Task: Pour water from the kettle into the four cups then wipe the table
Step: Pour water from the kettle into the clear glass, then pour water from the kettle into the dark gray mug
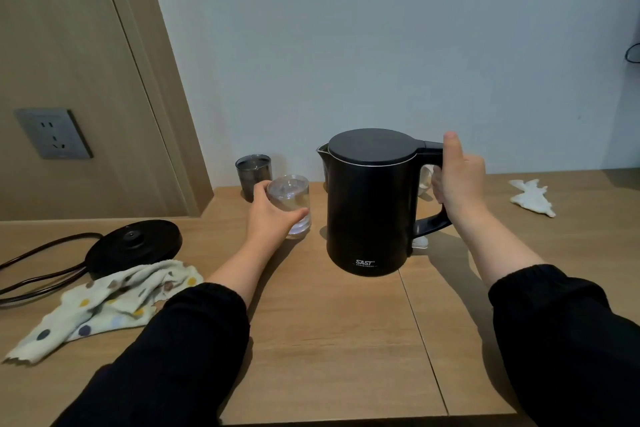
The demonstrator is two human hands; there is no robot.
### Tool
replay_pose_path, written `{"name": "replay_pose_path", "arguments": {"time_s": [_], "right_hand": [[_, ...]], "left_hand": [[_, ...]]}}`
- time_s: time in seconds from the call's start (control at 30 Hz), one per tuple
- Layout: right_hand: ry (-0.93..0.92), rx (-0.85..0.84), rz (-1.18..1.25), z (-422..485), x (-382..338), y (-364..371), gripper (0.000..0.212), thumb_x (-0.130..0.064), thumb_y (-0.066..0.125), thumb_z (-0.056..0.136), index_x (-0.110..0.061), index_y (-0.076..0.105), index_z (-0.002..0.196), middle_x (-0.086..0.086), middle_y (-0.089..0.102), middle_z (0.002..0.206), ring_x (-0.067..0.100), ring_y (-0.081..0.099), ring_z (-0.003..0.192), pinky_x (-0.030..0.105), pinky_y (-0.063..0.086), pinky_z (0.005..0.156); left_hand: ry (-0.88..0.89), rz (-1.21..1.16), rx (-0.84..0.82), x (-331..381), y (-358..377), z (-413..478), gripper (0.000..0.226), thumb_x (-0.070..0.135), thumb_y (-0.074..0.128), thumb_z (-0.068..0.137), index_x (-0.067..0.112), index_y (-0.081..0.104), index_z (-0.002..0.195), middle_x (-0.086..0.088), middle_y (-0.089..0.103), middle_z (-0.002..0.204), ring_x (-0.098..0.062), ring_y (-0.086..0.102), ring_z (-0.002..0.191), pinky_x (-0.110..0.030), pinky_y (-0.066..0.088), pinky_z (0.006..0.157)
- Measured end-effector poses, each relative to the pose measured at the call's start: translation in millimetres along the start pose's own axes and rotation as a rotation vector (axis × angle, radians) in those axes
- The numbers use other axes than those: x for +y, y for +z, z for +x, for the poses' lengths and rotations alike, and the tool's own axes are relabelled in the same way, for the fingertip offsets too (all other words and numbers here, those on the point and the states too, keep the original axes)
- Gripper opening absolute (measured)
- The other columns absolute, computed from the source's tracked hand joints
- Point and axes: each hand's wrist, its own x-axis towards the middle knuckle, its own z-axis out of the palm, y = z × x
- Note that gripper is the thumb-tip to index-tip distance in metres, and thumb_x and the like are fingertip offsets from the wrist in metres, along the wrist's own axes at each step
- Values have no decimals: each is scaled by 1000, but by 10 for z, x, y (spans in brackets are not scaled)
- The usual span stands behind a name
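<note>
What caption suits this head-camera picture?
Right hand grips the black electric kettle; left hand holds a clear glass cup.

A domestic or guest room: wooden table (329, 340), kettle (370, 204) with base (135, 244), wall socket (53, 133), wood-panelled wall.

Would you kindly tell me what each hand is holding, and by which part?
The right hand holds the black kettle by its handle; the left hand grips the clear glass cup around its side.

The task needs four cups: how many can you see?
2. A clear cup in the left hand, left of the kettle; a grey cup just behind it, near the wall. Others may be hidden behind the kettle.
</note>
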Motion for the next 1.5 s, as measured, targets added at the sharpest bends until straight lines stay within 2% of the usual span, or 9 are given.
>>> {"name": "replay_pose_path", "arguments": {"time_s": [0.37, 0.53, 0.67, 0.83, 1.0, 1.17, 1.33, 1.43, 1.5], "right_hand": [[-16, -5, 29, 27, 44, -3, 49, -59, 41, 79, -20, 23, 56, -7, 22, 42, 13, 21, 38, 24, 17, 43], [-15, 1, 34, 46, 53, 7, 49, -59, 41, 78, -19, 24, 55, -5, 22, 42, 15, 21, 39, 26, 17, 45], [-32, -14, 28, 41, 65, 0, 50, -61, 41, 77, -19, 23, 55, -5, 21, 42, 15, 20, 39, 29, 16, 47], [-44, -21, 19, 34, 51, -4, 55, -70, 40, 65, -20, 23, 51, -5, 21, 43, 16, 20, 41, 31, 15, 50], [-48, -24, 25, 34, 57, -8, 54, -71, 41, 66, -24, 22, 47, -4, 20, 43, 19, 19, 44, 34, 15, 51], [-66, -17, 4, 37, 81, -12, 57, -71, 39, 67, -18, 23, 51, -2, 21, 44, 20, 20, 45, 36, 17, 52], [-64, -22, -1, 31, 77, -10, 58, -72, 38, 67, -17, 24, 54, 2, 21, 48, 20, 20, 46, 35, 16, 52], [-38, -28, 11, 26, 46, -9, 55, -70, 40, 68, -19, 24, 54, 1, 21, 47, 20, 20, 45, 33, 16, 51], [2, -31, 46, 30, 16, -12, 51, -64, 44, 72, -19, 25, 56, 1, 22, 49, 18, 20, 42, 29, 16, 48]], "left_hand": [[-94, 17, 11, 144, 296, 549, 88, 28, 85, 66, 16, 34, 136, -8, 52, 132, -28, 51, 119, -37, 45, 96], [-112, -1, -1, 117, 421, 660, 88, 27, 85, 67, 13, 32, 136, -10, 52, 132, -29, 52, 119, -34, 44, 93], [-115, 12, 1, 74, 506, 723, 89, 29, 85, 67, 14, 31, 137, -11, 50, 134, -29, 51, 120, -36, 44, 96], [-144, 27, 26, 75, 599, 812, 86, 29, 83, 68, 14, 32, 135, -11, 53, 131, -29, 53, 118, -36, 44, 94], [-179, -25, 34, 92, 656, 849, 79, 24, 77, 74, 13, 29, 136, -12, 51, 131, -29, 51, 118, -36, 42, 95], [-186, -35, 27, 70, 664, 878, 81, 24, 77, 75, 13, 26, 137, -12, 50, 134, -29, 50, 121, -38, 42, 100], [-217, -28, 21, 57, 640, 776, 100, 24, 80, 74, 9, 15, 148, -15, 35, 148, -32, 40, 133, -41, 36, 106], [-254, -64, 23, 92, 631, 595, 99, 22, 77, 77, 8, 11, 150, -14, 22, 154, -33, 31, 137, -42, 31, 108], [-237, -78, 56, 106, 633, 444, 94, 24, 75, 79, 10, 15, 150, -12, 20, 154, -32, 31, 138, -43, 31, 109]]}}
